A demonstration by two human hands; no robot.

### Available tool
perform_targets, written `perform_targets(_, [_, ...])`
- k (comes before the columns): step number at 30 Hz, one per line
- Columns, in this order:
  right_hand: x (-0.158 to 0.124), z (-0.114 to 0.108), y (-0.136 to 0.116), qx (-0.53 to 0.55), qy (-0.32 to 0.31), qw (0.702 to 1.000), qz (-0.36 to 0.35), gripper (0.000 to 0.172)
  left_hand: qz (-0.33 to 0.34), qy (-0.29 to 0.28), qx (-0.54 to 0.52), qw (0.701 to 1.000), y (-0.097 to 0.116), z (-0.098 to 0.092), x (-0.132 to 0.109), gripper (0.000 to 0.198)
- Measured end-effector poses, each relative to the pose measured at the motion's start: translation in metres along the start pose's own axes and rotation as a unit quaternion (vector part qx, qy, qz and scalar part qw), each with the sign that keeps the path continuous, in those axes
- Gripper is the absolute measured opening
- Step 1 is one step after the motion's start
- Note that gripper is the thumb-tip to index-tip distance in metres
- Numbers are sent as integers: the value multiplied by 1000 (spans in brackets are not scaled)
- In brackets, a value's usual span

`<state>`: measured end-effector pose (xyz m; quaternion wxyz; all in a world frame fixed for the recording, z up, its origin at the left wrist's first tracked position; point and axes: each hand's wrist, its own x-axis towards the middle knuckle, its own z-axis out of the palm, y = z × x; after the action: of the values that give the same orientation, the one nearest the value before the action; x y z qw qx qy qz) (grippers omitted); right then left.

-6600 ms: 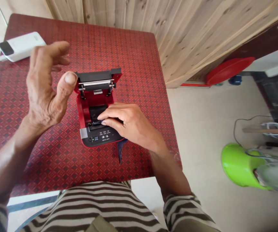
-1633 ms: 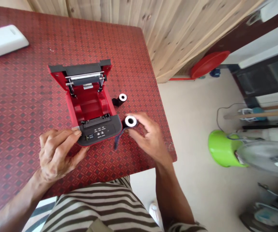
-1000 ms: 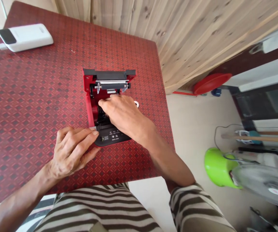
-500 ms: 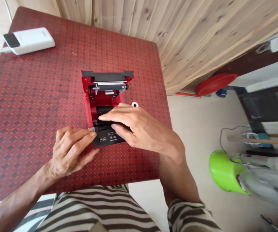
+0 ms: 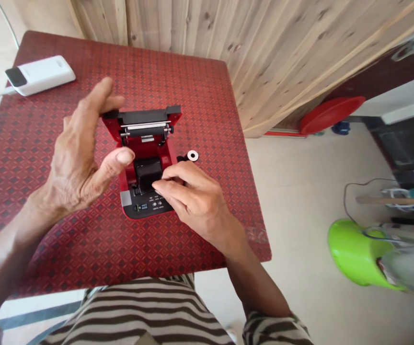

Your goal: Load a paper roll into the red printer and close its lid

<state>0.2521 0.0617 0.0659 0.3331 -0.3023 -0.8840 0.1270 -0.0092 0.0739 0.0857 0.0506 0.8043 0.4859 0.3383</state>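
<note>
- Head view: one red printer (image 5: 156,148) sits mid-surface (image 5: 200,96) with its lid up and one dark roll (image 5: 146,173) in its bay.
- Right hand (image 5: 192,201) pinches that roll's near edge; left hand (image 5: 79,153) hovers spread, holding nothing.
- With nothing steadying the printer, I reckon a push could skid it or seat the roll crooked.
- Two rolls in all, the spare roll (image 5: 191,155) just right of the printer; one power bank (image 5: 40,74) far left.
</note>
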Motion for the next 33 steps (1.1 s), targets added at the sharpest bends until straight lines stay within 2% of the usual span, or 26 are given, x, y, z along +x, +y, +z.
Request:
perform_targets(2, [-5, 1, -1, -10, 16, 1000, 7, 23, 6, 12, 1, 1000, 7, 3, -8, 88])
perform_targets(5, [-11, 3, -3, -13, 35, 999, 10, 21, 40, 34, 23, 998, 21, 8, -34, 89])
perform_targets(8, [-15, 6, -5, -21, 43, 999, 8, 21, 81, 15, 63, 995, 30, 18, -60, 86])
perform_targets(11, [-16, 8, -6, -34, 46, 998, 2, 21, 118, 18, 105, 987, 35, 28, -74, 88])
perform_targets(18, [-16, 10, -6, -27, 40, 999, 11, 20, 142, 25, 142, 979, 41, 34, -70, 88])
perform_targets(27, [-19, 7, -9, 11, 43, 999, 25, 12, 151, 35, 149, 977, 38, 39, -67, 90])
perform_targets(31, [-25, 1, -10, 34, 93, 993, 62, 21, 104, 33, 94, 990, 34, 37, -77, 83])
perform_targets(33, [-33, 1, -5, 44, 136, 984, 106, 12, 55, 45, 64, 995, 31, 33, -88, 75])
